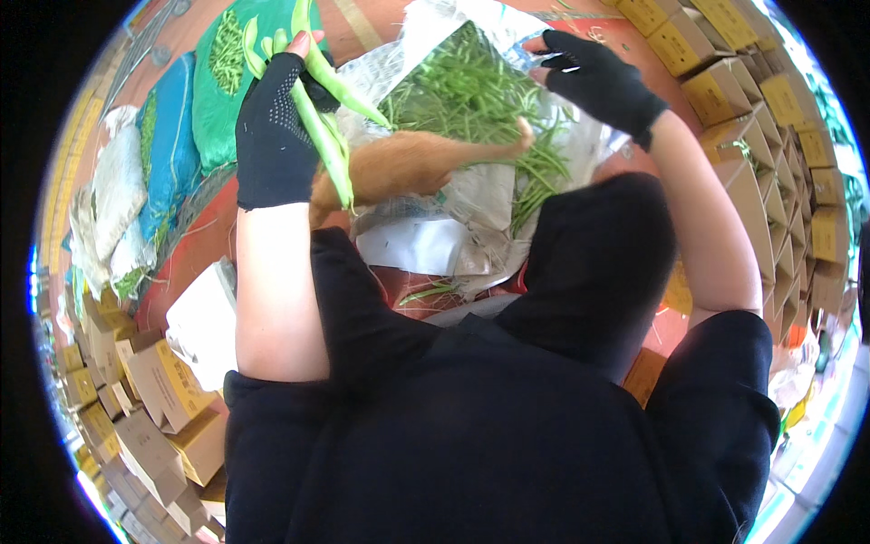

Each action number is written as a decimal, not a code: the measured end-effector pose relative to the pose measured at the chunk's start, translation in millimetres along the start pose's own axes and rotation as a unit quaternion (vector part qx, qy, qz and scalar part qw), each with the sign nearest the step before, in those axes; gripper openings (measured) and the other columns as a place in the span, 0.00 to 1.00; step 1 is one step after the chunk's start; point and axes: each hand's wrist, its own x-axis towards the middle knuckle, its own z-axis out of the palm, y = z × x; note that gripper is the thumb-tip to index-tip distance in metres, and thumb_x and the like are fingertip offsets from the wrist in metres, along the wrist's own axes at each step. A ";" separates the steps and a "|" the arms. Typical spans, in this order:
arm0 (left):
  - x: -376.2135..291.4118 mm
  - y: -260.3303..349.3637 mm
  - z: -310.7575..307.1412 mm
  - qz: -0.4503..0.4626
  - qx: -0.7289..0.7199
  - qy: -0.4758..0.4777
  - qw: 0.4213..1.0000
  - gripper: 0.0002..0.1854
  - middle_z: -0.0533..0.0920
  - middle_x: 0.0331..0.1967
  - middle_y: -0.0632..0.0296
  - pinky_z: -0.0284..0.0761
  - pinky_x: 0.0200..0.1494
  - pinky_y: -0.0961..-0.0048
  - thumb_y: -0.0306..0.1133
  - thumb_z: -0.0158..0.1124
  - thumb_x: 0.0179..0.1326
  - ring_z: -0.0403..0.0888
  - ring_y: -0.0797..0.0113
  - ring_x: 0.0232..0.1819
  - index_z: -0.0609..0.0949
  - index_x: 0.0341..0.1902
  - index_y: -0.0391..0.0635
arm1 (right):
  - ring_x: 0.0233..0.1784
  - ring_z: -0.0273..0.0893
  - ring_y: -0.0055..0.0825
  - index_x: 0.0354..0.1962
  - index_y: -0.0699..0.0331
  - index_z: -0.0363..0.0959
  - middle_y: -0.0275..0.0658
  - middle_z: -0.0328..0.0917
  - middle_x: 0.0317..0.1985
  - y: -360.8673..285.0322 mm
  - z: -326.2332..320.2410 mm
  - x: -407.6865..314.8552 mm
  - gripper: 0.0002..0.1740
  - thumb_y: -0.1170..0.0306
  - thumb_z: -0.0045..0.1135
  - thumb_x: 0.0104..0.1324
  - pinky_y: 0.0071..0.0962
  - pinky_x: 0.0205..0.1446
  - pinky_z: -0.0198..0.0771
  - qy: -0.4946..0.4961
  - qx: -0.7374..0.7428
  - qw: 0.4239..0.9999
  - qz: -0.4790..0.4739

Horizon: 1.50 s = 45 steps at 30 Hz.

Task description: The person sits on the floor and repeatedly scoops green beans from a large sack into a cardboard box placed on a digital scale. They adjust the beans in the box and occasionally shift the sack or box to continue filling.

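My left hand [275, 136], in a black fingerless glove with grip dots, holds several broad flat green bean pods [321, 136] at the upper left. They stick out on both sides of the hand. My right hand [591, 78], gloved alike, is above the right edge of an opened white woven sack [425, 30]. Its visible fingers are apart, and I see nothing between them. A heap of slender green pods [469, 88] lies on the sack, slightly blurred. An orange cat [394, 166] stands between my left hand and the heap, its tail stretched over the pods. Its head is hidden.
Full green [211, 136] and blue [170, 115] sacks lie at left beside a pale sack [119, 183]. Open cardboard boxes [741, 136] stand in rows at right; more boxes [166, 381] are at lower left. A white bag [204, 323] is by my left elbow.
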 end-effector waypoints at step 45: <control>31.5 -11.9 6.1 -0.163 -0.020 0.182 0.969 0.15 0.68 0.23 0.69 0.60 0.18 0.84 0.38 0.52 0.60 0.62 0.82 0.17 0.71 0.47 0.42 | 0.42 0.71 0.39 0.49 0.65 0.65 0.44 0.71 0.46 304.0 313.1 -26.6 0.31 0.60 0.61 0.50 0.36 0.45 0.65 0.324 0.602 0.452 0.574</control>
